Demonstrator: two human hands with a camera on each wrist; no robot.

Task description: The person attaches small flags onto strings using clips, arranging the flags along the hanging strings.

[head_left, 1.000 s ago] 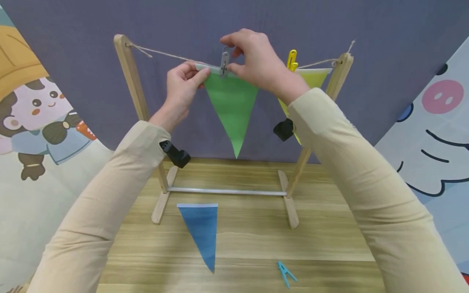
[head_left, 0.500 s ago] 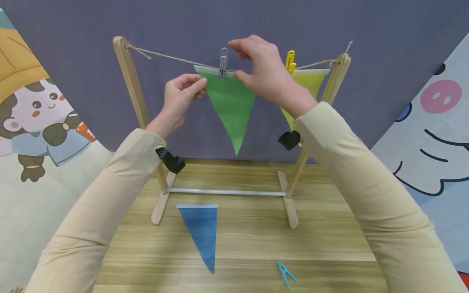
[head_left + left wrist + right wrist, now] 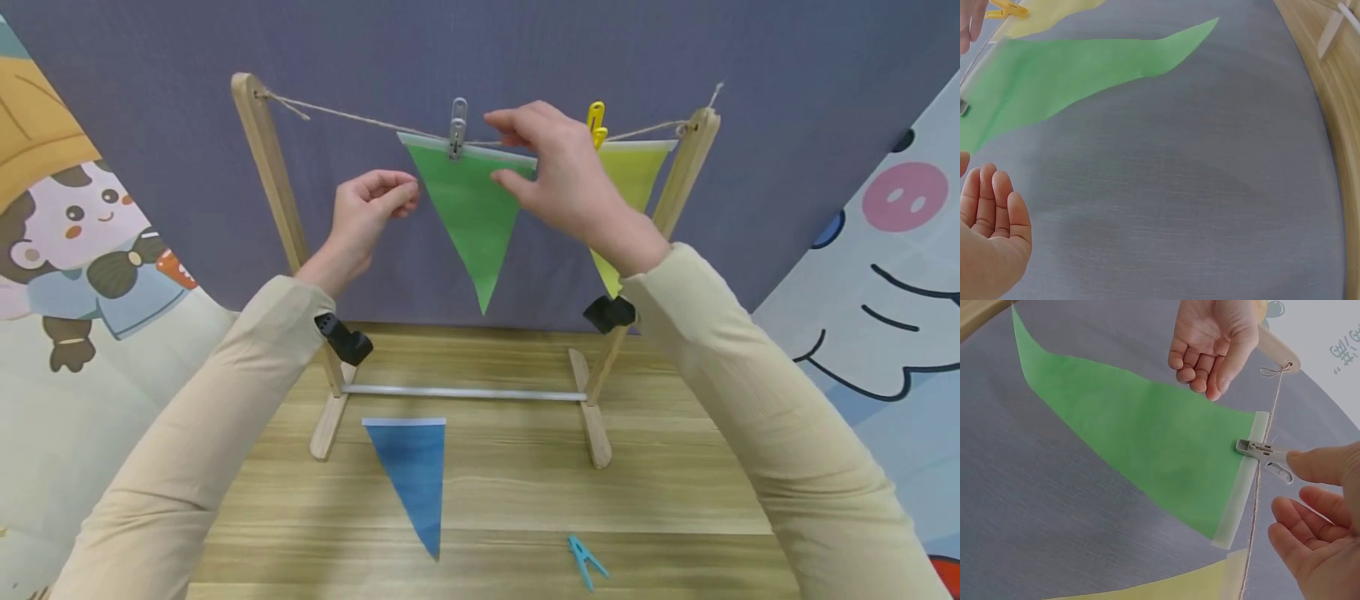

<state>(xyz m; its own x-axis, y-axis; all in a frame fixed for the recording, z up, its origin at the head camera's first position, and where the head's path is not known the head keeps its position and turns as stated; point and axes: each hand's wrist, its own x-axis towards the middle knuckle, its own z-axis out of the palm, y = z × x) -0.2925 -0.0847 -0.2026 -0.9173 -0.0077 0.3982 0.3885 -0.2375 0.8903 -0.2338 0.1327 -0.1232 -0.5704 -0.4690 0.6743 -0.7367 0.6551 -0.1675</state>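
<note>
A green pennant (image 3: 472, 208) hangs point-down from the string (image 3: 345, 114), held at its white top edge by a grey clothespin (image 3: 457, 129). My left hand (image 3: 371, 208) is just left of the pennant, fingers loosely curved and holding nothing; the left wrist view shows a gap between that hand (image 3: 994, 231) and the cloth. To the right of the clothespin, my right hand (image 3: 566, 167) has thumb and fingers spread apart in front of the pennant's right corner. It grips nothing, and the clothespin (image 3: 1266, 453) stays on the pennant in the right wrist view.
A yellow pennant (image 3: 633, 179) hangs at the right under a yellow clothespin (image 3: 596, 125). The wooden frame (image 3: 270, 167) carries the string. On the wooden table (image 3: 510, 492) lie a blue pennant (image 3: 412, 475) and a light blue clothespin (image 3: 585, 562). A grey fabric panel (image 3: 420, 50) stands behind.
My right hand has let go of the grey clothespin and moved right and down. My left hand has released the green pennant's left corner and lowered slightly. The pennant stays hanging.
</note>
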